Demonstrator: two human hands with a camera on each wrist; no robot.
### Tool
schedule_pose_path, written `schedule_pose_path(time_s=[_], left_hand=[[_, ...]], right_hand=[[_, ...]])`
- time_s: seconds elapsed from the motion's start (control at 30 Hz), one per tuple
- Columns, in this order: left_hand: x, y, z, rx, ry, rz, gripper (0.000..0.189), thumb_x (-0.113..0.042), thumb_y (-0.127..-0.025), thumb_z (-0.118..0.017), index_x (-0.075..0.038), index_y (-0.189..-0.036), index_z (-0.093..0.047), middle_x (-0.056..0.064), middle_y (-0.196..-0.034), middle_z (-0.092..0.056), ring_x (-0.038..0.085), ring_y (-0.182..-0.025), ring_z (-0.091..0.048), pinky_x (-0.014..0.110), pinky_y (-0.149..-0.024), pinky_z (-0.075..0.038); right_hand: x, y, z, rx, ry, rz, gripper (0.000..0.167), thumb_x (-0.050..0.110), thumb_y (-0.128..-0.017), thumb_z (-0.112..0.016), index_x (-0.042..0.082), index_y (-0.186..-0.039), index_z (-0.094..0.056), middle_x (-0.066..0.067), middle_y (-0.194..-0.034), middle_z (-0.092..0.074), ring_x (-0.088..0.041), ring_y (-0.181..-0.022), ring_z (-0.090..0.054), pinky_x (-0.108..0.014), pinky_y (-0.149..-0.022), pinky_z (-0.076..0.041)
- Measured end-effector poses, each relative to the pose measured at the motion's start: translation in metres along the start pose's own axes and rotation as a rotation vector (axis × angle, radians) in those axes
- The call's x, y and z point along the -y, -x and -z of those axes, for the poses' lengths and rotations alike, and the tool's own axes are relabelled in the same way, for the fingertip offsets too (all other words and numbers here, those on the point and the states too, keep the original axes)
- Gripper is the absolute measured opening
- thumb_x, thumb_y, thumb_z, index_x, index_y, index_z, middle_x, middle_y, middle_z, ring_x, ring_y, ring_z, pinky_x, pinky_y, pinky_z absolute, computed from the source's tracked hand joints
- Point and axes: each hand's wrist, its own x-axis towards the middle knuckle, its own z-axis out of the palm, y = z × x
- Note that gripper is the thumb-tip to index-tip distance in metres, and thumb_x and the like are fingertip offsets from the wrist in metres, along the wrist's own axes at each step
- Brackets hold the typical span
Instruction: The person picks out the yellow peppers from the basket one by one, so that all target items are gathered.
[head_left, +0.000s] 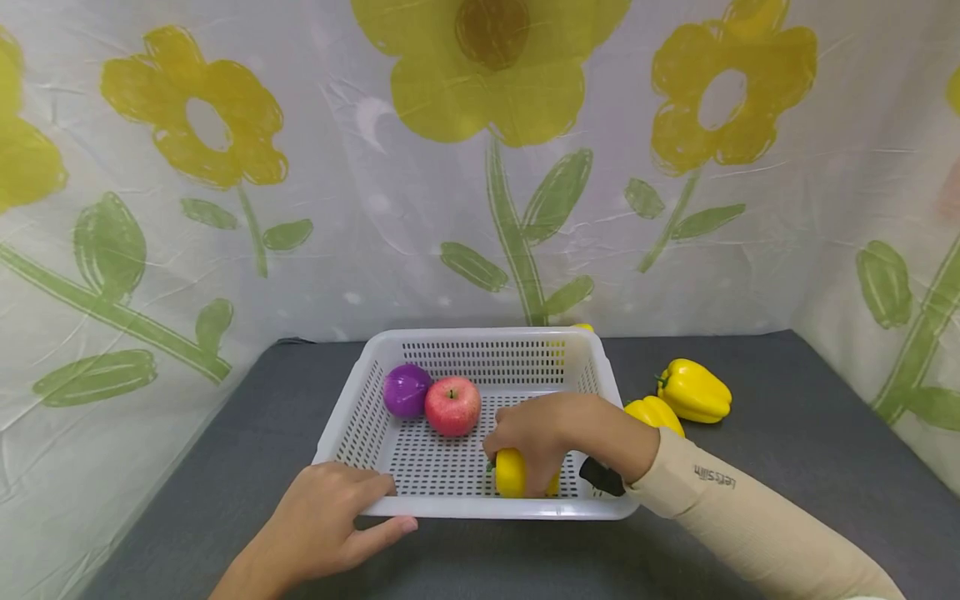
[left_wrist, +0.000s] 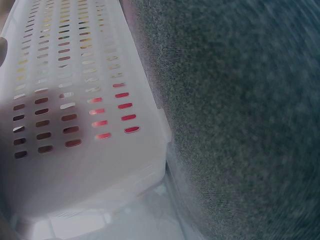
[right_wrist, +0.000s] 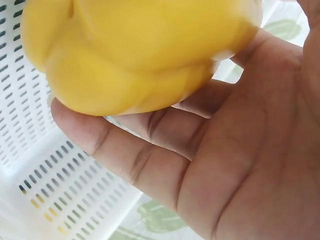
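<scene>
My right hand (head_left: 540,429) reaches into a white perforated plastic basket (head_left: 480,507) and grips a yellow bell pepper (head_left: 511,475) near the front right corner. In the right wrist view the same pepper (right_wrist: 135,55) fills the top, with fingers (right_wrist: 135,155) along its side. My left hand (head_left: 322,517) holds the front left rim, fingers over the edge and thumb outside. Inside the basket, a red apple (head_left: 453,408) sits beside a round, shiny purple thing (head_left: 407,392). The left wrist view shows the basket's slotted wall (left_wrist: 65,120) close up, with red through the slots.
Right of the basket, two yellow bell peppers (head_left: 693,392) lie on the dark grey table (head_left: 765,467), one partly behind my right forearm. Something yellow (head_left: 583,327) peeks over the basket's back right corner. A white curtain with painted flowers (head_left: 337,208) hangs behind.
</scene>
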Motion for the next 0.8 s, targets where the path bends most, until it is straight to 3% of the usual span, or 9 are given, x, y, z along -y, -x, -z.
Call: schedule_pose_path(time_s=[0.8], left_hand=[[0.000, 0.001, 0.001, 0.022, 0.006, 0.024, 0.039, -0.061, -0.091, -0.063, -0.028, -0.074, -0.052, -0.021, -0.062, -0.040, -0.004, -0.056, -0.034, 0.020, -0.051, -0.030]], right_hand=[[0.007, 0.045, 0.011, -0.151, -0.017, 0.038, 0.047, 0.022, -0.076, -0.085, 0.025, -0.117, -0.062, 0.007, -0.096, -0.049, -0.010, -0.081, -0.051, -0.024, -0.074, -0.046]])
